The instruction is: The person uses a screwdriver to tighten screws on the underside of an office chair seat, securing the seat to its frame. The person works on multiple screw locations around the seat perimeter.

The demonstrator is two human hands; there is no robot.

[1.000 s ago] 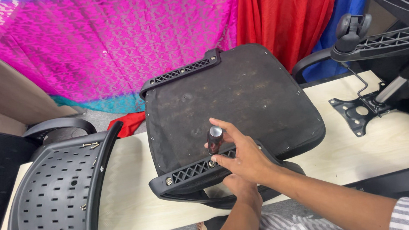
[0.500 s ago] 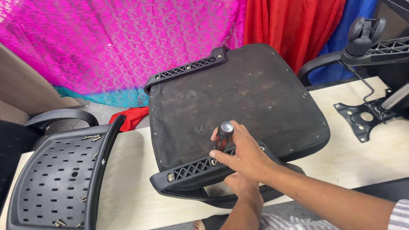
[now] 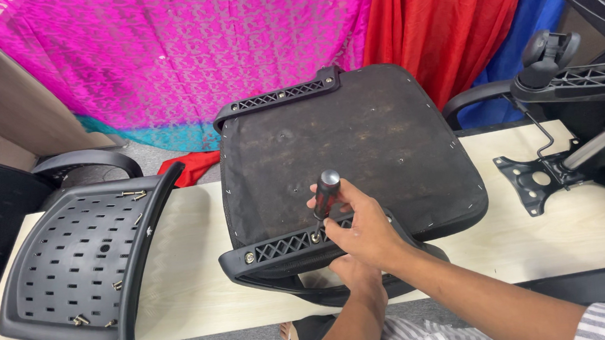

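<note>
1. The right hand (image 3: 365, 230) is closed around the black handle of a screwdriver (image 3: 327, 193), which stands nearly upright with its tip down at the black armrest bracket (image 3: 290, 246).
2. The left hand (image 3: 350, 270) lies just below the right one, under the near edge of the bracket; whether it grips anything cannot be told.
3. The bracket runs along the near edge of an upturned chair seat (image 3: 344, 145), whose dark underside faces up; a matching bracket (image 3: 279, 96) sits on the far edge.
4. The seat rests on a pale wooden surface (image 3: 188, 272).
5. To the left lies a black perforated backrest shell (image 3: 79, 259) with loose screws (image 3: 80, 320) in it.
6. To the right lies a metal mounting plate (image 3: 533, 180).
</note>
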